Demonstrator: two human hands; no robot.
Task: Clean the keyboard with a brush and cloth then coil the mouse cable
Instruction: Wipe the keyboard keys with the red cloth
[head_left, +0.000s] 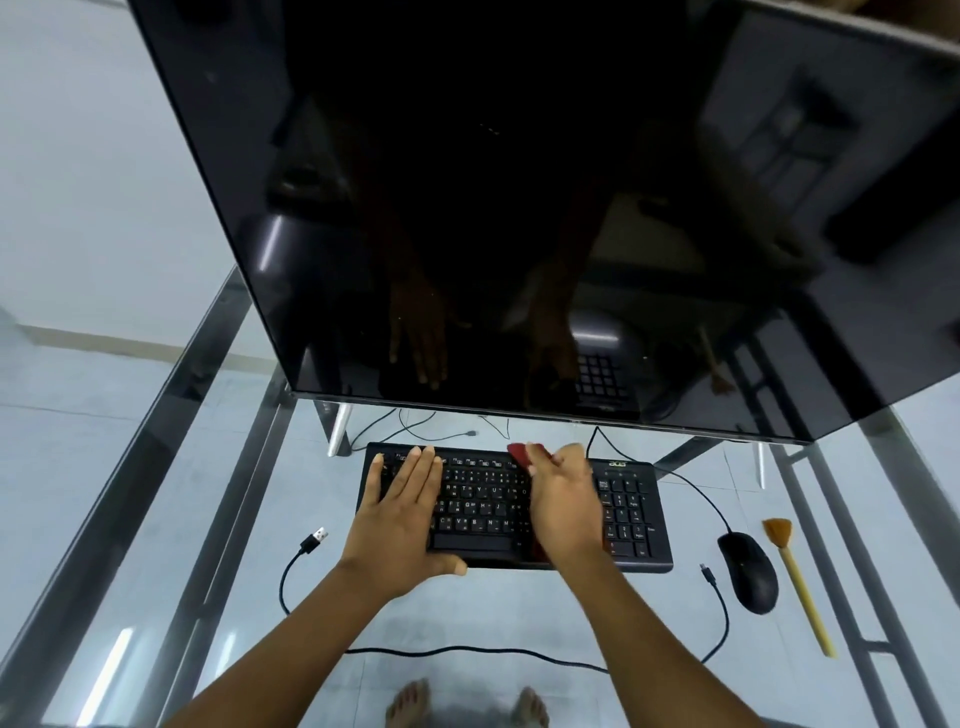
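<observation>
A black keyboard (628, 509) lies on the glass table in front of the monitor. My left hand (402, 512) rests flat on its left half, fingers spread, thumb at the front edge. My right hand (563, 501) presses a red cloth (521, 455) onto the keys just left of the number pad; the cloth shows beyond my fingertips and below my palm. A black mouse (748, 571) sits right of the keyboard, its cable (691, 488) running back toward the monitor. A yellow-handled brush (800, 587) lies right of the mouse.
A large dark monitor (519, 208) overhangs the back of the keyboard on metal legs. A loose black USB cable (467, 649) curves across the front of the glass table (156, 519), with plugs at both ends. My bare feet show through the glass.
</observation>
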